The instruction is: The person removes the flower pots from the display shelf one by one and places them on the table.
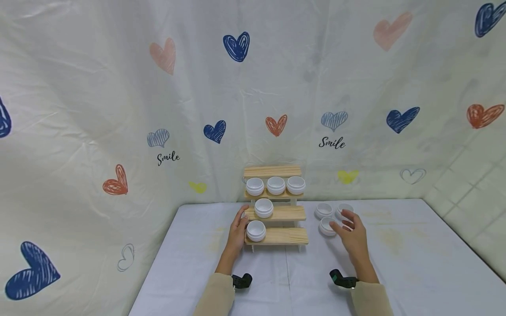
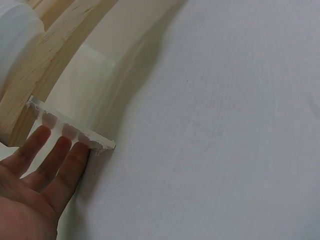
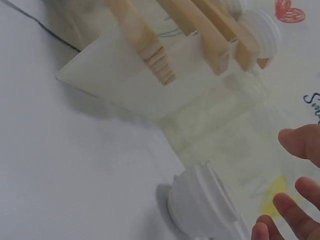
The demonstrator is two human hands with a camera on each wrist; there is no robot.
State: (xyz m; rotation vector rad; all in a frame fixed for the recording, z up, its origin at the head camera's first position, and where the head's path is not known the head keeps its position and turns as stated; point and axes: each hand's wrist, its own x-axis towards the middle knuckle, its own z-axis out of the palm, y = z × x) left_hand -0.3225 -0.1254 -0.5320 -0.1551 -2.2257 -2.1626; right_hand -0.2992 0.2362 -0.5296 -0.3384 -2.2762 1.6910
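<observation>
A three-step wooden shelf [image 1: 290, 236] stands at the back of the table. Three white jars [image 1: 276, 184] sit in a row under its top step, one jar [image 1: 264, 207] on the middle step, one jar [image 1: 256, 230] on the bottom step. My left hand [image 1: 238, 228] lies flat beside the shelf's left end; in the left wrist view its straight fingers [image 2: 55, 157] touch the white side panel [image 2: 70, 131]. My right hand [image 1: 349, 231] hovers with spread fingers over three loose jars [image 1: 326, 225] on the table. In the right wrist view its fingertips [image 3: 295, 142] stay apart from the nearest jar [image 3: 202, 205].
A pale cloth covers the table [image 1: 399, 254], whose edges run down the left and right. A heart-printed sheet [image 1: 237, 101] hangs close behind the shelf. Black wrist cameras [image 1: 242, 281] sit on both forearms.
</observation>
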